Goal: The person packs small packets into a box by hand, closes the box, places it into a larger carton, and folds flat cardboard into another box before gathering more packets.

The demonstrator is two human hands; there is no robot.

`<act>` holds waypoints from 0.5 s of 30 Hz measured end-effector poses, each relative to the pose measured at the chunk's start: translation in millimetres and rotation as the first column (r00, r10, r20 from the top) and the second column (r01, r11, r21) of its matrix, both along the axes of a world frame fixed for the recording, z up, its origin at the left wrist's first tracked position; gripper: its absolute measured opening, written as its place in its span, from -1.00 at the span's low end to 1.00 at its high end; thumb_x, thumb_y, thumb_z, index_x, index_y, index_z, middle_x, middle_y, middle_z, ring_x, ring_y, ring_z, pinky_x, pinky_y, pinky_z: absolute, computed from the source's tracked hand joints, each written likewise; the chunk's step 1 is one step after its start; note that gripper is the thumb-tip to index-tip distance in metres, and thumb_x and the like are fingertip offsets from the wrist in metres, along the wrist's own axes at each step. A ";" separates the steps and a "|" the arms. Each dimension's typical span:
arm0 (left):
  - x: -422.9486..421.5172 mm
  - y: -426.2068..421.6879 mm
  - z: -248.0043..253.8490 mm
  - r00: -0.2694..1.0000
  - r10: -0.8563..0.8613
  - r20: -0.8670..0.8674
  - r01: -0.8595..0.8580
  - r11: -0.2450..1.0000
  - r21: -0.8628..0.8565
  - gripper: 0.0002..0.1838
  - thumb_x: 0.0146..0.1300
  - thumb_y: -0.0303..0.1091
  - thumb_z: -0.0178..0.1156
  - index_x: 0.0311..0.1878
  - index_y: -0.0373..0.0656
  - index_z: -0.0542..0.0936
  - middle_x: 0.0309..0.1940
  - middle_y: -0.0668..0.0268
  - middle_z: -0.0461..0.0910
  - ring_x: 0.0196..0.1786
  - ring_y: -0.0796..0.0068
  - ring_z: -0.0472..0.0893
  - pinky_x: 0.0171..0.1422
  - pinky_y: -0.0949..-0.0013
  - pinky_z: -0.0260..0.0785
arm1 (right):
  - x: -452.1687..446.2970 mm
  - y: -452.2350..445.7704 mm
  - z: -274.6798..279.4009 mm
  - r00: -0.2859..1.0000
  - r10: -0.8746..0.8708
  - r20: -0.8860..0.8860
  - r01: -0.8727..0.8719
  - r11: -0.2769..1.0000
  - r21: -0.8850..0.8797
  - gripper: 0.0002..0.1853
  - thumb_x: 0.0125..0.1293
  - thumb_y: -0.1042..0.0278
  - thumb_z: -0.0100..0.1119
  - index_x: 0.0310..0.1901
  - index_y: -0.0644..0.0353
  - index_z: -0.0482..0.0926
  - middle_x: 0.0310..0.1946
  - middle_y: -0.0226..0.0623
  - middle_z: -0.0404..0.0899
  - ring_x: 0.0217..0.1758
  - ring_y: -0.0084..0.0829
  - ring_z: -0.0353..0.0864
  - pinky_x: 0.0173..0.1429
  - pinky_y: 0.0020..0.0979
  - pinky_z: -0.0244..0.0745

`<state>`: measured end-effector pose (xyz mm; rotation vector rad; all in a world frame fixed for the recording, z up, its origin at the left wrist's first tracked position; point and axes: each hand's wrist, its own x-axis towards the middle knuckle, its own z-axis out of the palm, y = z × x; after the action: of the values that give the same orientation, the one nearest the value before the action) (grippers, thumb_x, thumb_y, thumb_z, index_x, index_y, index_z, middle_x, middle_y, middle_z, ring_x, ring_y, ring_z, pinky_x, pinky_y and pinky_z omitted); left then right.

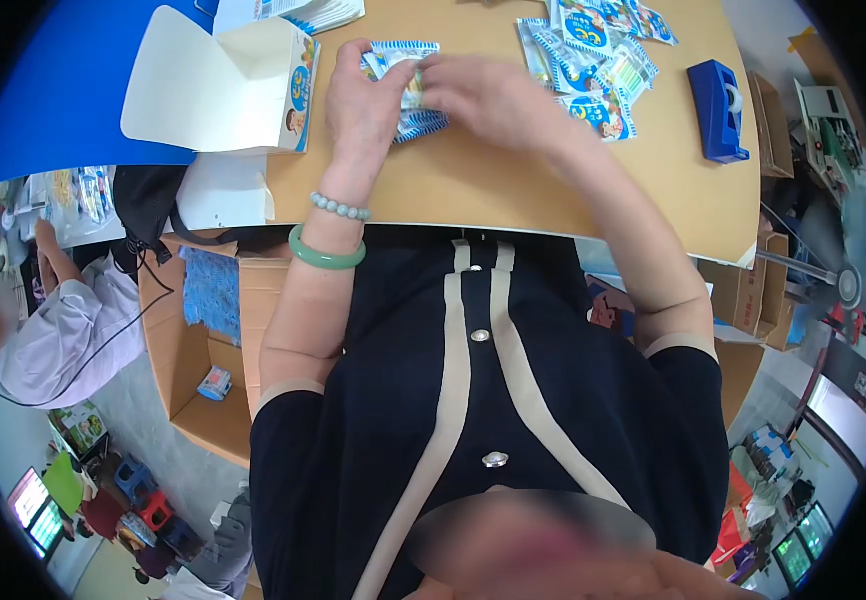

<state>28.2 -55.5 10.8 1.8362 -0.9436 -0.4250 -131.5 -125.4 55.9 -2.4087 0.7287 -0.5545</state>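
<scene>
My left hand (365,108) is closed around a few blue-and-white snack packets (420,124) with striped, crimped ends, held over the table. My right hand (488,97) reaches in from the other side, its fingertips at the packets' right edge. Motion blurs those fingers, so their grip cannot be made out. Left of my hands stands a white carton (223,95) with its lid flap raised and a blue printed side. A loose pile of similar packets (593,70) lies to the right of my right hand.
A blue tape dispenser (719,112) stands near the right edge of the table (513,190). Flat white-and-blue printed pieces (318,12) lie behind the carton. Below the table's left side is an open cardboard box (198,390). Another person (73,330) sits at the left.
</scene>
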 end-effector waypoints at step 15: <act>5.4 -0.5 -5.4 0.998 -0.057 -0.038 0.061 0.992 0.113 -0.41 0.12 -0.09 0.38 0.18 -0.21 0.57 -0.03 0.05 0.69 -0.05 0.14 0.70 0.08 0.19 0.51 | 0.4 -26.5 -18.3 0.828 -0.512 -0.229 0.359 0.797 -0.485 -0.80 0.26 0.28 0.19 -0.20 0.22 0.55 -0.40 -0.14 0.65 -0.23 -0.04 0.69 -0.08 -0.17 0.60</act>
<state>33.6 -55.9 5.4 1.9016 -0.9687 -0.5557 -131.2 -151.9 37.6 -2.7853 1.4991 -0.5036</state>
